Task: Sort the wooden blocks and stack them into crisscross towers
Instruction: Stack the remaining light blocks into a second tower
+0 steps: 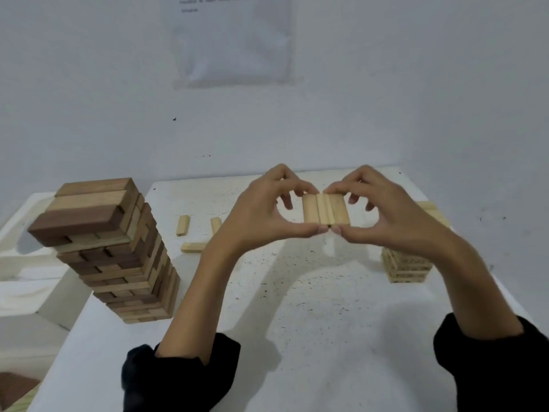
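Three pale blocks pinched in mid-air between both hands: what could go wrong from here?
1. The three pale blocks are held only by fingertip pinches of the left hand and right hand; the middle one may slip out.
2. The pale tower stands partly hidden behind the right arm, so lowering the row could nudge it.

a white table (297, 337), flecked with small dark specks, carries everything. near its left edge stands a tall crisscross tower (124, 263) of mixed dark and light brown blocks. towards the right edge stands a shorter tower (407, 269) of pale blocks, partly hidden behind a forearm (460, 272). between the towers, towards the back, lie loose pale blocks: a first block (182, 225), a second block (216, 224) near it, and a third block (193, 247) lying crosswise in front of them.
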`<state>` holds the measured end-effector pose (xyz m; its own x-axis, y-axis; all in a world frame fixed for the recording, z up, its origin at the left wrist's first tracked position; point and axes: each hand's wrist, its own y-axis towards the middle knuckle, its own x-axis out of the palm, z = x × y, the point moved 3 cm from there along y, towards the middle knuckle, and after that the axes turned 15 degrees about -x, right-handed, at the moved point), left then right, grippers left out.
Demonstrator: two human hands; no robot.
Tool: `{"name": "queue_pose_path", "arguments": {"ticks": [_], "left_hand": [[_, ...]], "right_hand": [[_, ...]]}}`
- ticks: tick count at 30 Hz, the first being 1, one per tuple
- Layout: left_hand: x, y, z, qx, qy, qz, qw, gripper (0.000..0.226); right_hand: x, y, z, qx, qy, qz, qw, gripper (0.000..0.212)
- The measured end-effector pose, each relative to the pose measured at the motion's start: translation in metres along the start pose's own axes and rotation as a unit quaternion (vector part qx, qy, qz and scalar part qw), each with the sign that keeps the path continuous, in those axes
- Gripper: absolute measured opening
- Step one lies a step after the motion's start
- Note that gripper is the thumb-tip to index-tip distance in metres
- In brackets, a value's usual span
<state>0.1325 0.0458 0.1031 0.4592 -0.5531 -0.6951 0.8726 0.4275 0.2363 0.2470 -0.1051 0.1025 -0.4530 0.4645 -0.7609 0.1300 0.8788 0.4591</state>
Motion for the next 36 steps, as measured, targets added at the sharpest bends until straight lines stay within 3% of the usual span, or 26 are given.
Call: {"name": "queue_pose_path", "arguments": {"ticks": [10, 20, 36], "left_hand": [[0.054, 0.043, 0.068, 0.020, -0.020, -0.026, 0.999, 0.050], [0.100, 0.046, 0.075, -0.026, -0.021, -0.073, 0.997, 0.055], [0.113, 0.044, 0.077, -0.041, 0.024, -0.065, 0.997, 0.060]], "right_hand": [[-0.082, -0.034, 0.034, 0.057, -0.010, -0.018, 0.998, 0.055], [-0.085, -0.066, 0.070, 0.108, 0.033, -0.059, 0.992, 0.059], [-0.083, -0.078, 0.087, 0.110, 0.030, -0.056, 0.992, 0.062]]}}
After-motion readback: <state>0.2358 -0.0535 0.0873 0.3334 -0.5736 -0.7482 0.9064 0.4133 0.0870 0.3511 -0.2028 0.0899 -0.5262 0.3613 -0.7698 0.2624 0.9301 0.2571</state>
